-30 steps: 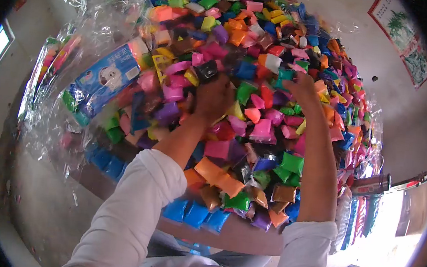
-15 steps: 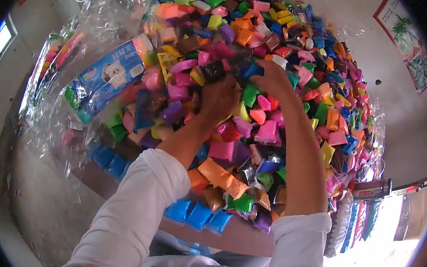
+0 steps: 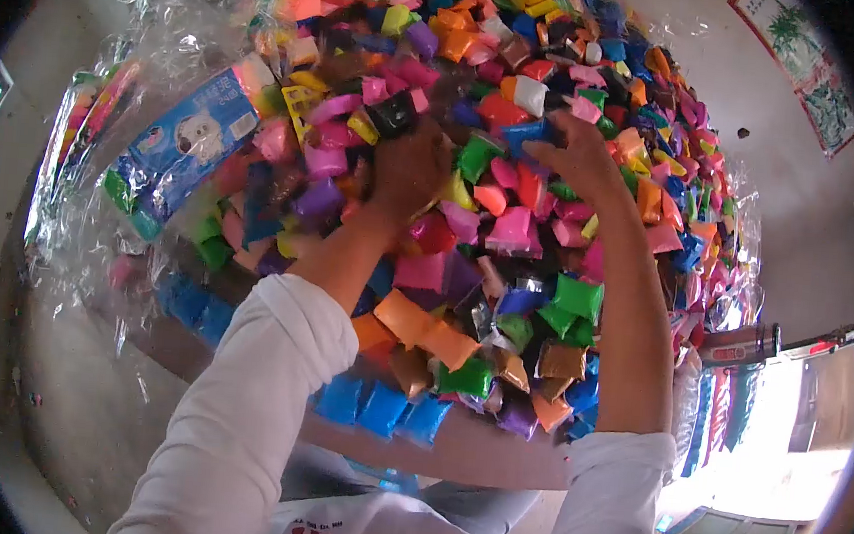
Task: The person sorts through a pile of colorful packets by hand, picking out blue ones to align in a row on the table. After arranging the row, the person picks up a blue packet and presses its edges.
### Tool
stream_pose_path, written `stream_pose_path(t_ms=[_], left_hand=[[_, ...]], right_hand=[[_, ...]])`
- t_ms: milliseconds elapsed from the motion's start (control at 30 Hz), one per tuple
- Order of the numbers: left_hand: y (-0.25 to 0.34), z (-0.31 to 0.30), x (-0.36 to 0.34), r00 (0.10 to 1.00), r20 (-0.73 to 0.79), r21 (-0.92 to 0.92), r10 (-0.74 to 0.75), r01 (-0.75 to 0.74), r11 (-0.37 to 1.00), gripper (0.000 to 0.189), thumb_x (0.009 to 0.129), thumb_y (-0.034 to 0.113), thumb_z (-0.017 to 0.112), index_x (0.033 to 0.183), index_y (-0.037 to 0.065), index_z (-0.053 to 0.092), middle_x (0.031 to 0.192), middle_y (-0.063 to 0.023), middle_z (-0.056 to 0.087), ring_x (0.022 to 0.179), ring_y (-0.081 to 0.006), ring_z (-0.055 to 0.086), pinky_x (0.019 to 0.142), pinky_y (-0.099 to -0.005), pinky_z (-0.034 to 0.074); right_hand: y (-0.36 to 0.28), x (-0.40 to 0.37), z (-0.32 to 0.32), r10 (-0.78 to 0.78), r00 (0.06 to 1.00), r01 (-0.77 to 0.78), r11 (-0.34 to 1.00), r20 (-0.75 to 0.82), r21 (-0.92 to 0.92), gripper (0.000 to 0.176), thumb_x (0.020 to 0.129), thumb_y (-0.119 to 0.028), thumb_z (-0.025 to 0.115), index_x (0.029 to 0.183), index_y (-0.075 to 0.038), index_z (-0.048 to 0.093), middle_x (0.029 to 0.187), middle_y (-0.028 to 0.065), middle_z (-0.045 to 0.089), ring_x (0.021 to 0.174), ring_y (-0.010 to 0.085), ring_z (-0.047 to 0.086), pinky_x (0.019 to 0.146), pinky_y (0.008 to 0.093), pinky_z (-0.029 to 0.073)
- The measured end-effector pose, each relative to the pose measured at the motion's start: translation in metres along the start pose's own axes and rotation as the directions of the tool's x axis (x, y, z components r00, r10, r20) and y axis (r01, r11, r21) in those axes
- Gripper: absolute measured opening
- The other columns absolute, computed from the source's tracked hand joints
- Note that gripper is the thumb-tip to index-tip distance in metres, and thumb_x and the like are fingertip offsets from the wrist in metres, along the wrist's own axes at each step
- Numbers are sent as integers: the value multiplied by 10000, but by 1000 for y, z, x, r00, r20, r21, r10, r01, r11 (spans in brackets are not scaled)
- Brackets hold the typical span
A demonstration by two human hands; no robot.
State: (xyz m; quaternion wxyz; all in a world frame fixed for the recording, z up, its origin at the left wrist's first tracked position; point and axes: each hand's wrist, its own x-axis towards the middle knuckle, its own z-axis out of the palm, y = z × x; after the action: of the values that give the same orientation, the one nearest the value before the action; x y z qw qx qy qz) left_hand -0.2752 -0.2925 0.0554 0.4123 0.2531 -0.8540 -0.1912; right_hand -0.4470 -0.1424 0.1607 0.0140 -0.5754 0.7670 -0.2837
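Note:
A large heap of small, glossy, sealed packets in many colours lies under both my hands. My left hand [image 3: 412, 168] is closed, knuckles up, with a black packet [image 3: 392, 115] at its fingertips. A yellow packet [image 3: 363, 127] lies just left of the black one. My right hand [image 3: 581, 157] pinches a blue packet [image 3: 528, 135] between thumb and fingers. Beside it are a white-and-orange packet [image 3: 530, 95] and a green packet [image 3: 478, 158]. The undersides of the left fingers are hidden.
Clear plastic wrap [image 3: 175, 26] and a blue printed bag with a cartoon animal [image 3: 191, 143] lie at the left. Three blue packets [image 3: 382, 409] line the brown table edge [image 3: 472, 458] nearest me. A poster [image 3: 799, 65] hangs on the right wall.
My right hand has moved right with the blue packet, away from my left hand. The left hand stays by the black packet. The whole view has shifted slightly.

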Motion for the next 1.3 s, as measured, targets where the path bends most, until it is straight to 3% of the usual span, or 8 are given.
stream_pose_path(t_ms=[100,300,367,767,1133,1200,1267,1300], left_hand=[[1,-4,-1,1000,14,-23,24,-24,999,149,844,212,542,887,71,519,713,-166,622,646,-370,629,568,-485,503],[-4,4,2,998,-24,51,59,-58,997,168,851,231,526,886,67,514,719,-182,618,651,-393,620,573,-505,492],[-5,5,2,999,-6,83,38,-37,996,171,844,234,531,886,68,518,719,-185,617,654,-399,618,580,-511,489],[-8,7,4,998,-39,67,39,-37,997,184,804,254,566,882,87,550,779,-179,619,686,-397,615,605,-510,489],[-25,17,6,972,-81,56,223,-219,974,178,868,237,540,950,80,568,761,-154,637,677,-380,624,635,-485,499],[-21,6,7,990,102,41,97,-102,994,163,884,205,523,931,63,587,790,-157,650,753,-357,638,655,-458,503],[-41,-2,18,782,295,396,549,-623,675,196,901,238,533,957,53,568,897,-137,656,850,-322,642,722,-418,508],[-42,-8,20,785,320,392,531,-620,680,196,901,238,533,957,53,568,897,-137,656,850,-322,642,722,-418,508]], right_hand=[[-7,-8,-6,195,978,-202,974,71,104,346,799,-266,682,989,15,615,866,159,675,810,257,663,740,382,499],[14,-19,1,193,975,-217,934,110,284,283,874,-231,600,992,26,605,825,97,660,712,171,640,626,320,492],[-5,-29,-4,205,974,-222,803,93,553,297,880,-222,597,1072,5,596,876,55,648,691,124,614,600,270,474],[8,-39,1,340,928,-312,483,153,818,236,910,-161,558,1106,-40,611,897,-6,638,708,84,580,603,227,458],[-99,-164,-9,541,828,-323,676,-148,663,166,850,-90,632,992,-16,588,812,35,607,643,94,563,560,232,470],[-115,-214,-3,574,803,-346,665,-158,661,162,842,-80,643,975,-14,580,788,32,592,634,94,556,552,235,465],[-129,-256,3,638,723,-292,629,-265,720,142,849,-86,648,953,-26,573,759,19,566,624,97,543,539,239,447],[-131,-277,9,651,721,-312,609,-236,729,142,849,-86,648,953,-26,573,759,19,566,624,97,543,539,239,447]])
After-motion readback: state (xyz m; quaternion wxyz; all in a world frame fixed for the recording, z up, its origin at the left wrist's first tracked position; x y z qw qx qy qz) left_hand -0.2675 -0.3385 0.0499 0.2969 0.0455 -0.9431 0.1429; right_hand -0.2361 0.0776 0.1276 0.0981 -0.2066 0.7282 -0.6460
